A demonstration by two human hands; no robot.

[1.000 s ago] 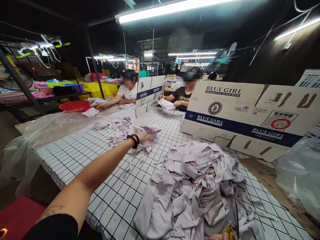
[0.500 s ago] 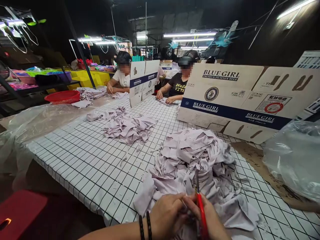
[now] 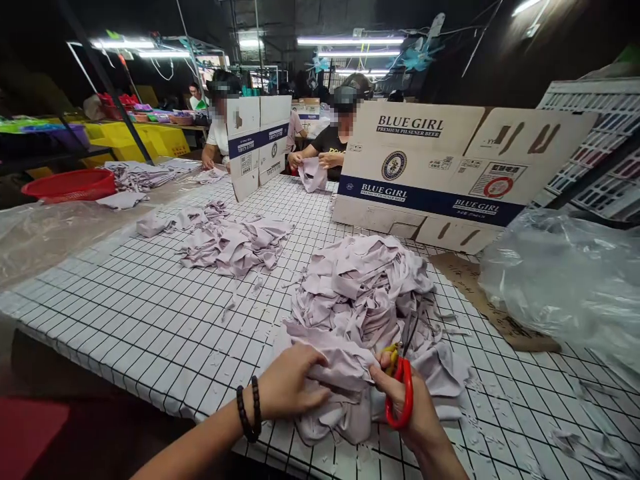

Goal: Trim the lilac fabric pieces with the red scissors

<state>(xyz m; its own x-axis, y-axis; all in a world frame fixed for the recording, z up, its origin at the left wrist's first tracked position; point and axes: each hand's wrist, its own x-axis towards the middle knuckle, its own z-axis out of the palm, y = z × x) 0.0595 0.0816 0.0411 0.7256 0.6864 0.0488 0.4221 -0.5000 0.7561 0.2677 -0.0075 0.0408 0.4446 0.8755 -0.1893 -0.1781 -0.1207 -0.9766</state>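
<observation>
Step in hand, as I read it: trimming one cloth piece w/ scissors at the near edge of the surface. L hand is closed on the piece, fingers bunched into the fabric, pinning it down. R hand grips the scissors, fingers through the red handle loop, blades pointing up & away into the cloth; can't tell if blades are apart or closed.

Next move prob. calls for pulling the fabric flat w/ L hand & lining the blades on the bit to cut, fingers kept off the blade line.

Cloth piece: pale lilac, soft, crumpled, folded over itself, lying btw both hands & touching the big pile of same fabric just behind. Smaller pile further left, well apart. Small offcuts scattered on the checked surface. Cardboard box stands behind the pile; plastic bag to the right.
</observation>
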